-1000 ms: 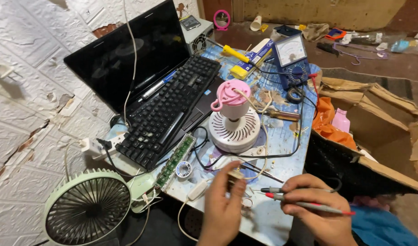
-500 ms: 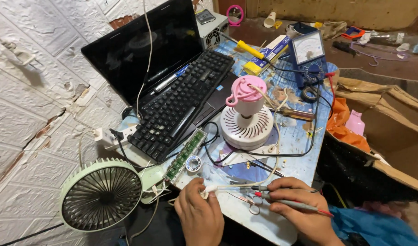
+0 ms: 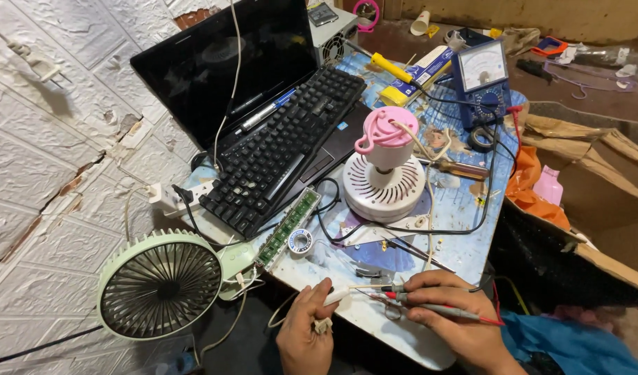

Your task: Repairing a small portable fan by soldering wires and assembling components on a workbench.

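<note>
Since the earlier frame our hands have slid right along the table's near edge. Our right hand (image 3: 447, 312) pinches two meter probes (image 3: 430, 305); our left hand (image 3: 306, 333) clasps a small white part (image 3: 333, 297) at their tips. Beyond lie a green circuit board (image 3: 288, 228), solder roll (image 3: 300, 242), white fan base (image 3: 383, 187) and mint fan (image 3: 160, 283).

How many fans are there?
2. A green fan hangs off the table's left edge by the left hand. A white fan with a pink top stands mid-table beside the keyboard. Others may hide under the clutter.
</note>
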